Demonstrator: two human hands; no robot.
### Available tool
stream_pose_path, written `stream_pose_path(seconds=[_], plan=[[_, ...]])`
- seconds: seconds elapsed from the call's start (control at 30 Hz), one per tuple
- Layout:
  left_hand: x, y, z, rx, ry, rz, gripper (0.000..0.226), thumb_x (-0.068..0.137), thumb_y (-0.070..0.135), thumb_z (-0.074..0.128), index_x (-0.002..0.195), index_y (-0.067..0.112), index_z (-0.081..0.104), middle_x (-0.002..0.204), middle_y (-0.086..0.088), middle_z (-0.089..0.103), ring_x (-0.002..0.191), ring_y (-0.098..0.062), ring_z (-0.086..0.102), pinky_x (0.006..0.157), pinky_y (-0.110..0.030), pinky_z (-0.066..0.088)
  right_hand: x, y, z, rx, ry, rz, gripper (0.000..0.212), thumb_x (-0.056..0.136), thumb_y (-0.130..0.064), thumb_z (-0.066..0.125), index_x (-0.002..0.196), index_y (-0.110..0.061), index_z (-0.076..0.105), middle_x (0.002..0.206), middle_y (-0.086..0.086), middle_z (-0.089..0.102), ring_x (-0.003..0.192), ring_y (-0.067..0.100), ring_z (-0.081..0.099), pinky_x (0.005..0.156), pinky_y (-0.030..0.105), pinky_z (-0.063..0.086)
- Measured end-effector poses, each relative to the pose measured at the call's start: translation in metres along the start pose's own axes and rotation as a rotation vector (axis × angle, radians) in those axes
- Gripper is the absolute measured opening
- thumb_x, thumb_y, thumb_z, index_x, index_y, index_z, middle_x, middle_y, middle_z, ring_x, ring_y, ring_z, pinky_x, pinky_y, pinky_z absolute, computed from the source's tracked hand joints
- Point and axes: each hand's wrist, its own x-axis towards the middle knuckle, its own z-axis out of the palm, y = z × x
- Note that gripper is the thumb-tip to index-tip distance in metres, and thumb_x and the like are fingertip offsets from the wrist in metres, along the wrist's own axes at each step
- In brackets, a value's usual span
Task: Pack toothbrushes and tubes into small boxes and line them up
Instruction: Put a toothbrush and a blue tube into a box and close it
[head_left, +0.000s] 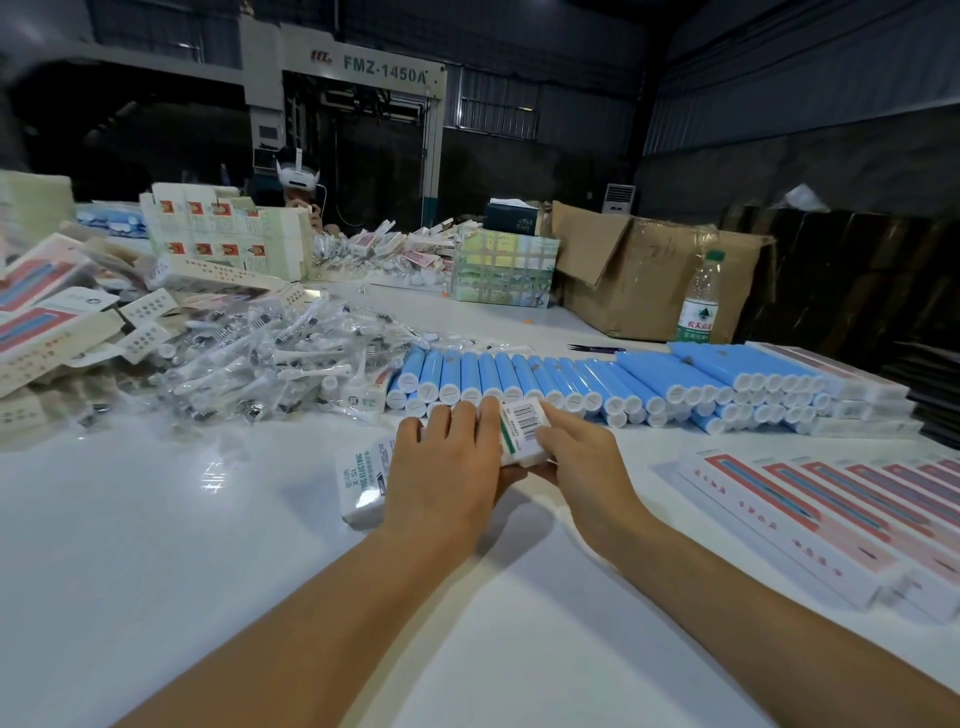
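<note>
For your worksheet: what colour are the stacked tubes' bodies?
Light blue tubes, white end caps; head view.

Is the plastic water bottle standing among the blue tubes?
No, the water bottle stands upright behind the blue tubes, next to the cardboard box.

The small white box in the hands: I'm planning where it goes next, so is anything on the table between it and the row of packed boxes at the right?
Nothing visible: bare white table lies between the small white box, held by both hands, and the row of packed boxes.
</note>
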Motion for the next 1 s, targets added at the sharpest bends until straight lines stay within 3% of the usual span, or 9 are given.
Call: stream_pose_path(seconds=[0.1,0.2,0.3,0.4,0.57,0.7,0.87,1.0], plan=[[0.002,-0.004,-0.002,0.026,0.003,-0.068,0.073,0.092,0.064,0.026,0.146,0.015,0.015,0.135,-0.005,0.042,0.120,-0.024,0.041,0.094,-0.038,0.033,-0.003,0.000,-0.001,-0.168,0.062,-0.090,0.032,0.090,-0.012,0.059,0.066,-0.028,0.073,0.076,-0.014,0.072,0.071,0.001,0.065,0.063,0.018,0.054],[0.003,-0.002,-0.002,0.036,-0.010,-0.068,0.074,0.092,0.064,0.027,0.146,0.015,0.015,0.136,-0.005,0.041,0.120,-0.025,0.041,0.093,-0.038,0.033,-0.001,0.004,-0.004,-0.261,0.181,-0.149,0.012,0.087,-0.017,0.066,0.076,-0.018,0.069,0.077,-0.007,0.071,0.069,0.005,0.061,0.058,0.016,0.048],[0.000,0.000,-0.001,0.048,-0.028,-0.060,0.076,0.092,0.064,0.030,0.146,0.013,0.016,0.133,-0.006,0.044,0.118,-0.025,0.043,0.090,-0.038,0.034,-0.005,0.009,-0.002,-0.436,0.223,-0.315,0.012,0.087,-0.011,0.065,0.076,-0.009,0.063,0.079,0.000,0.063,0.071,0.006,0.054,0.061,0.012,0.042],[-0.003,0.000,-0.003,0.090,-0.023,-0.046,0.077,0.091,0.064,0.031,0.146,0.011,0.021,0.129,-0.006,0.048,0.114,-0.024,0.047,0.087,-0.037,0.036,-0.007,0.010,-0.002,-0.539,0.212,-0.390,0.016,0.087,-0.008,0.064,0.072,-0.011,0.061,0.076,-0.003,0.057,0.070,-0.002,0.050,0.062,0.008,0.037],[0.001,-0.002,-0.003,0.044,-0.031,-0.029,0.076,0.092,0.064,0.026,0.146,0.013,0.013,0.134,-0.006,0.042,0.119,-0.024,0.042,0.091,-0.038,0.034,-0.002,0.007,-0.002,-0.365,0.179,-0.272,0.012,0.088,-0.012,0.064,0.080,-0.021,0.064,0.083,0.003,0.063,0.072,0.007,0.054,0.061,0.013,0.043],[-0.001,0.005,-0.005,0.050,-0.034,0.026,0.075,0.092,0.064,0.027,0.144,0.011,0.016,0.131,-0.006,0.043,0.116,-0.025,0.043,0.090,-0.039,0.033,0.001,0.005,-0.003,-0.273,0.201,-0.211,0.011,0.087,-0.009,0.064,0.088,-0.019,0.066,0.088,0.003,0.066,0.081,0.013,0.060,0.072,0.023,0.051],[-0.005,0.006,-0.002,0.090,-0.045,0.043,0.073,0.093,0.062,0.030,0.143,0.010,0.019,0.130,-0.006,0.043,0.114,-0.024,0.043,0.088,-0.040,0.032,0.000,0.010,-0.001,-0.262,0.198,-0.181,0.015,0.086,-0.003,0.063,0.083,-0.018,0.066,0.086,0.003,0.067,0.081,0.013,0.062,0.070,0.018,0.049],[0.000,0.003,-0.009,0.043,-0.057,0.005,0.071,0.093,0.062,0.026,0.144,0.014,0.016,0.133,-0.004,0.041,0.118,-0.023,0.041,0.090,-0.038,0.032,0.001,0.006,-0.003,-0.203,0.147,-0.185,0.014,0.092,-0.011,0.058,0.091,-0.019,0.068,0.088,0.000,0.068,0.078,0.010,0.060,0.064,0.020,0.046]])
